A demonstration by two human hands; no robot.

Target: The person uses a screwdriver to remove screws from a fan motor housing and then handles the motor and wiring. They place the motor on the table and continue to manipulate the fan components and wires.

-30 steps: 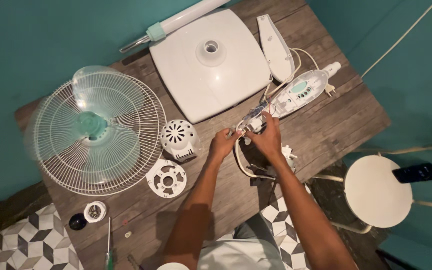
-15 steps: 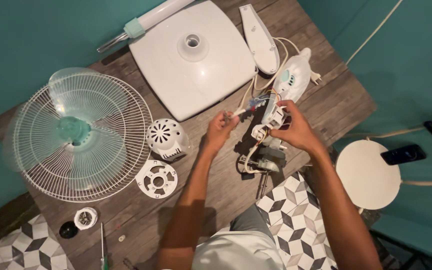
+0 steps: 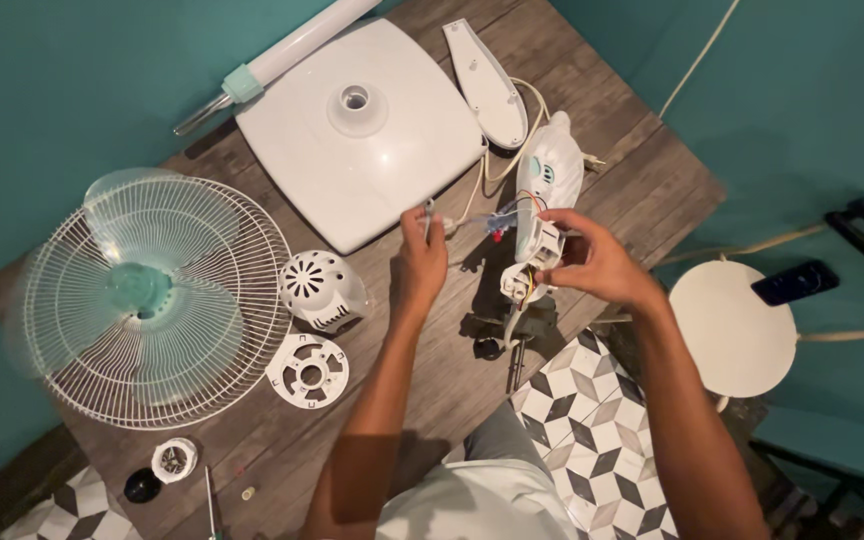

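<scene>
My right hand (image 3: pixel 592 262) grips the white fan head housing (image 3: pixel 544 195) over the wooden table's near edge, with coloured wires showing at its open middle. My left hand (image 3: pixel 422 258) pinches a small part (image 3: pixel 428 211) on a thin wire that runs across to the housing. Below the housing, the motor end (image 3: pixel 495 343) hangs in shadow. A white square fan base (image 3: pixel 357 130) lies just beyond both hands.
A wire fan guard with pale green blades (image 3: pixel 147 300) covers the table's left. A white domed motor cover (image 3: pixel 320 288), a round plate (image 3: pixel 308 371), a white cap (image 3: pixel 174 459), a screwdriver (image 3: pixel 212 505), a pole (image 3: pixel 287 55) and a narrow white cover (image 3: pixel 487 80) lie around. A round stool (image 3: pixel 732 325) carries a phone (image 3: pixel 794 281).
Both hands have drawn apart: the left pulled the wire leftward, the right raised and turned the housing more upright.
</scene>
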